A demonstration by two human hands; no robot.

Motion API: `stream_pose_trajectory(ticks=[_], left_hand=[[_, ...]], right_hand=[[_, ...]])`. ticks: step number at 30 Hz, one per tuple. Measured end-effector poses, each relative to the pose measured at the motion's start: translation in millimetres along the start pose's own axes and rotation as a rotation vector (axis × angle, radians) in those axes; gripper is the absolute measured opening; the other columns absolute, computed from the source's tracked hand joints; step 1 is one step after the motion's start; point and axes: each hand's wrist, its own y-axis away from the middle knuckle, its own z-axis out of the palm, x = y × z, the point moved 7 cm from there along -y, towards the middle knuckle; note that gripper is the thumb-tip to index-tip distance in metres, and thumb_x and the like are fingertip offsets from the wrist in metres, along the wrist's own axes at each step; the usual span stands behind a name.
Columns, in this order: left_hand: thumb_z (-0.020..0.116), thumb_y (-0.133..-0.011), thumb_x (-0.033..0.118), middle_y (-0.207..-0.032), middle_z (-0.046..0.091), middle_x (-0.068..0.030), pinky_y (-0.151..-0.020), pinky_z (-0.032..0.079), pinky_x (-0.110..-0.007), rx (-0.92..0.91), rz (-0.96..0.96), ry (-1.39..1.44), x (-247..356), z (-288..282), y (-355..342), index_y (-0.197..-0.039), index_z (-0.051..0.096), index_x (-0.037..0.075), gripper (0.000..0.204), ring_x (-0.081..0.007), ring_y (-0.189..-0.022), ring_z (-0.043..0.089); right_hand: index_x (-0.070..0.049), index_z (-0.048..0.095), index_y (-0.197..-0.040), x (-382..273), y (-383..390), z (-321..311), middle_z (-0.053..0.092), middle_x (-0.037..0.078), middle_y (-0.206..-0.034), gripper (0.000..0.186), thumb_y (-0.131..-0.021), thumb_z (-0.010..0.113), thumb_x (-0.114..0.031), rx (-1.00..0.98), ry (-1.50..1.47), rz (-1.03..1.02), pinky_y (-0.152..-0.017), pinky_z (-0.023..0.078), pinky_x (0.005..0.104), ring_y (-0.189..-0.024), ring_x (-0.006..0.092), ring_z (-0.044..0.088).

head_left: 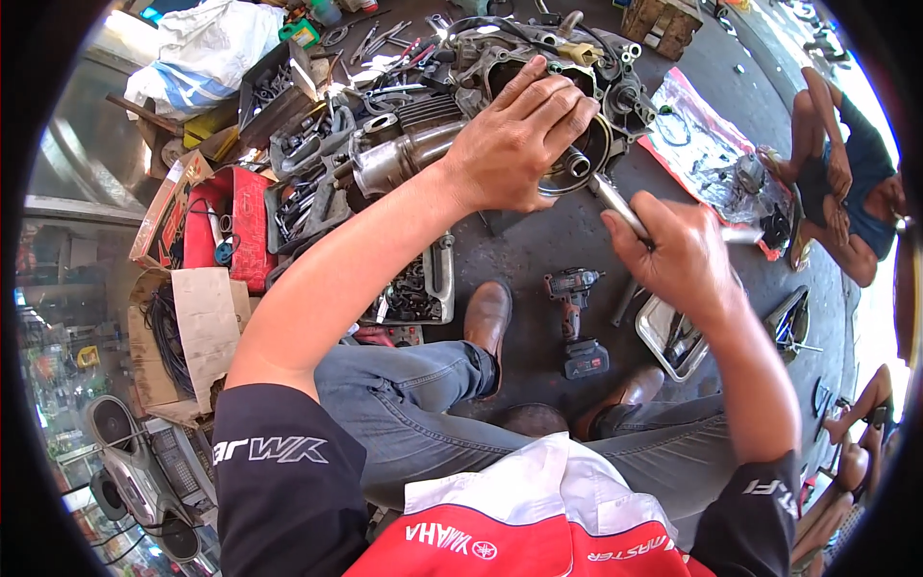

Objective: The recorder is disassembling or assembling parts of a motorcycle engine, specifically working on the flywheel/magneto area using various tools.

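Observation:
My left hand [524, 144] lies over the top of a greasy motorcycle engine [413, 115], its fingers close together and bent over the casing. Its thumb is partly hidden. Just under that hand show a round open housing [604, 144] and a short tube-like shaft end [576, 163]. My right hand [678, 252] is wrapped round a silver metal bar tool [620, 207]. One end of the bar points at the rim of the housing, close to or touching it. A blurred silver end juts out on the other side of my fist, so I cannot tell the tool's kind.
A cordless impact driver [574, 317] lies on the dark floor between my shoes. Metal trays [673, 337] stand to the right. Loose tools, a red bin [231, 226] and a cardboard box [207, 332] crowd the left. Parts lie on a plastic sheet [711, 144]; people sit beyond it.

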Motion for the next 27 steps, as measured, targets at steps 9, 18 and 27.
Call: stream_pose_trajectory(ticks=[9, 18, 27], left_hand=[[0.095, -0.058, 0.044, -0.144, 0.057, -0.0154, -0.135, 0.026, -0.057, -0.021, -0.001, -0.002, -1.7, 0.8, 1.1, -0.155, 0.051, 0.003, 0.114, -0.0338, -0.146, 0.051], [0.093, -0.058, 0.037, -0.143, 0.059, -0.0157, -0.134, 0.027, -0.057, 0.009, 0.013, 0.003, -1.6, -0.2, 2.6, -0.152, 0.053, 0.003, 0.108, -0.0344, -0.143, 0.052], [0.094, -0.051, 0.028, -0.132, 0.058, -0.0163, -0.135, 0.028, -0.056, 0.084, 0.037, 0.072, -0.5, -1.8, 0.6, -0.145, 0.056, -0.003, 0.106, -0.0352, -0.138, 0.053]], right_hand=[[-0.01, 0.063, -0.078, -7.9, -38.5, -2.7, 0.066, 0.009, -0.062, 0.033, -0.097, 0.071, -0.036, -0.286, 0.396, -0.499, -0.055, 0.056, 0.047, -0.06, 0.0327, 0.071], [-0.009, 0.062, -0.075, -25.8, -53.0, -6.6, 0.063, 0.008, -0.062, 0.032, -0.093, 0.075, -0.033, -0.29, 0.509, -0.69, -0.057, 0.057, 0.0414, -0.064, 0.0284, 0.073], [-0.01, 0.06, -0.073, -31.9, -55.6, 1.3, 0.063, 0.008, -0.062, 0.033, -0.095, 0.073, -0.032, -0.294, 0.606, -0.595, -0.055, 0.059, 0.0417, -0.059, 0.0275, 0.071]])
